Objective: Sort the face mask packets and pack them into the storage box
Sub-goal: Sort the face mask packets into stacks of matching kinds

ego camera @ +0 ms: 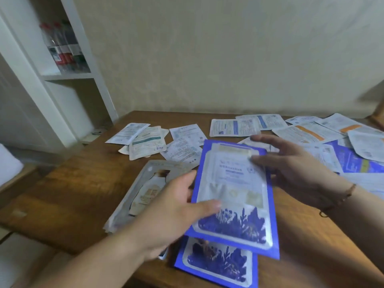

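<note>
My left hand (174, 213) grips a blue-bordered face mask packet (234, 196) by its left edge, thumb on top, holding it above the wooden table (68, 196). My right hand (295, 169) is beside the packet's upper right edge, fingers fairly straight, fingertips touching its top face. Another blue packet (218, 265) lies flat under it near the front edge. A beige packet stack (145, 190) with a bottle picture lies to the left. Several white packets (145, 140) and orange-striped and blue packets (311, 134) are scattered across the back. No storage box is in view.
A white shelf unit (68, 77) stands at the left with several bottles (64, 46) on an upper shelf. The wall runs behind the table. A white cushion-like thing (8, 163) sits at the far left edge.
</note>
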A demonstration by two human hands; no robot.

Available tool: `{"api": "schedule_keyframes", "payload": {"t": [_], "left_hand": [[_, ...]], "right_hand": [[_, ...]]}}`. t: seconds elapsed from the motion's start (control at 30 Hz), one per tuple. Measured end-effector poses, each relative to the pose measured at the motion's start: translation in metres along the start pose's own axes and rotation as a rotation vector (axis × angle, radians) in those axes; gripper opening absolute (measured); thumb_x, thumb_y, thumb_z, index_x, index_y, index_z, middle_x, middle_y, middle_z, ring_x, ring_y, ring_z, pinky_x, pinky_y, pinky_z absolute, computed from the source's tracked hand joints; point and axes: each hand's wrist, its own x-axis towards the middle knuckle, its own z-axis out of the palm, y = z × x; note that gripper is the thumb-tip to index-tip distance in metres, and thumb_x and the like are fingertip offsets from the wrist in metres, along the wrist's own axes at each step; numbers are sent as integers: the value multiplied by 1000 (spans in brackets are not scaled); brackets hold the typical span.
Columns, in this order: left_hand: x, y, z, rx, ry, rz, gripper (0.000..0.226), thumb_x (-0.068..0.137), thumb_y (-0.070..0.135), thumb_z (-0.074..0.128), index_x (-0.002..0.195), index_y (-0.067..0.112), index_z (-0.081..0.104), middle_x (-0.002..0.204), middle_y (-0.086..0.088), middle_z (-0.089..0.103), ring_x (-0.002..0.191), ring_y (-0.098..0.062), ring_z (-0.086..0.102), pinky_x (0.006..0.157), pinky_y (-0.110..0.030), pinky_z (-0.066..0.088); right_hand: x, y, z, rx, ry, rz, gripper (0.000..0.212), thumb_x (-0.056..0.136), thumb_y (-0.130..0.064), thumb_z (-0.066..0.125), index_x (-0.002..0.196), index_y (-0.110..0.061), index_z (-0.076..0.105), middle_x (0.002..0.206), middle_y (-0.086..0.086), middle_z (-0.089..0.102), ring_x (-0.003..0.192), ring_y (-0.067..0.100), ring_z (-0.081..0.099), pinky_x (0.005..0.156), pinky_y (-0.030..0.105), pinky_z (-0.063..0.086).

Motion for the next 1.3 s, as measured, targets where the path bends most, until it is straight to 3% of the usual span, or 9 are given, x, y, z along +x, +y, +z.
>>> {"api": "schedule_keyframes", "payload": {"t": [0.07,0.13,0.23,0.3,0.4,0.57,0.7,0.9,1.3], "left_hand": [[-15,-9,5,152,181,28,94,82,12,76,134,67,20,105,17,73,77,-21,75,57,-29,58],[-30,-26,8,465,379,174,96,77,21,83,122,81,22,105,34,63,67,-12,71,54,-24,57],[-42,-50,1,1204,508,677,44,75,41,73,118,46,63,115,24,62,69,-3,65,55,-22,57],[-41,-63,2,1427,480,869,28,77,40,71,101,26,75,110,8,69,78,-13,67,59,-30,59],[-28,-71,0,1564,287,1018,29,84,48,69,96,23,76,102,2,71,90,-22,67,77,-36,57],[-16,-77,-6,1616,13,950,41,100,56,42,105,27,71,111,4,69,101,-18,65,80,-34,56],[-16,-75,-4,1575,0,942,38,99,55,44,105,28,70,111,4,68,100,-17,64,74,-32,56],[-16,-76,-1,1566,-38,957,35,100,52,44,108,31,70,113,5,68,104,-16,64,75,-32,57],[-21,-85,5,1478,-30,903,23,102,39,48,108,37,70,116,12,67,103,-11,64,82,-28,55]], "right_hand": [[-6,16,1,-35,49,38,36,88,-2,61,121,-16,58,97,15,75,86,30,73,66,45,61],[-12,32,3,-33,113,59,33,88,1,61,119,-11,60,95,16,75,82,30,74,63,44,61],[-13,47,8,-108,177,53,31,87,3,63,115,-12,62,92,16,75,83,34,73,77,62,55],[-12,52,12,-162,177,35,30,87,4,64,112,-13,63,91,16,75,85,37,73,81,69,51],[-12,56,18,-235,169,9,30,86,4,66,109,-15,64,90,13,76,83,34,73,79,64,54],[-10,58,14,-658,188,-162,28,79,-11,77,103,-25,70,89,-9,75,80,3,71,80,31,58],[0,53,5,-1064,146,-387,25,80,-29,75,103,-35,69,102,-20,58,85,-6,53,72,7,39],[3,63,5,-1222,-2,-402,36,86,-42,67,118,-26,69,113,-12,64,108,8,56,95,24,41],[-5,65,3,-1219,11,-419,31,86,-37,68,116,-31,68,110,-22,62,103,-3,54,87,10,36]]}}
